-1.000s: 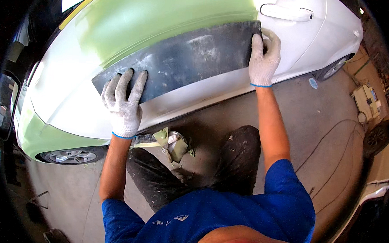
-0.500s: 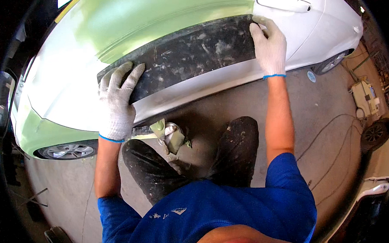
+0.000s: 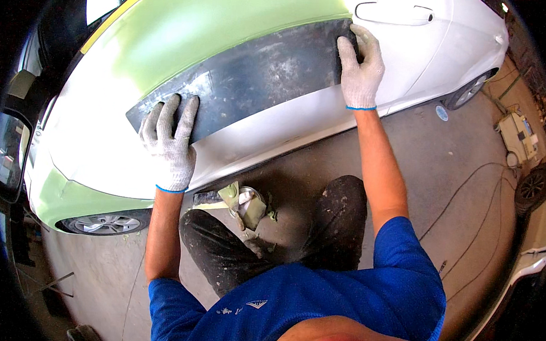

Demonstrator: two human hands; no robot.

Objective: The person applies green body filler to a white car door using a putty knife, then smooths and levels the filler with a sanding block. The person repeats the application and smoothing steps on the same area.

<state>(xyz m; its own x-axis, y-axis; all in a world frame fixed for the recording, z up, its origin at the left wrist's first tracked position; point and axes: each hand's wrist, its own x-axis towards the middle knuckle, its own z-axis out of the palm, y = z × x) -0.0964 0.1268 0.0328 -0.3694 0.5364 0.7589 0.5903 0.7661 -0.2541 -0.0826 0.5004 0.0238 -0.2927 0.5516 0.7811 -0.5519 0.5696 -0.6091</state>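
A long, dark, scuffed flat sheet lies against the side of the car, across its door area. My left hand, in a whitish knit glove with a blue cuff, holds the sheet's left end. Its fingers rest on the dark face, and its thumb is hidden. At the other end, my right hand, gloved alike, grips the edge with thumb and fingers. Above the sheet, a pale green coat covers part of the white bodywork.
Between my knees stands a round can with green-smeared scraps in and around it. A front or rear wheel shows at lower left. To the right are a beige machine, a loose wheel and cables on the floor.
The sheet has shifted slightly left along the car and its face now reflects more light. Both hands moved with it and keep hold of its ends. The view has shifted a little.
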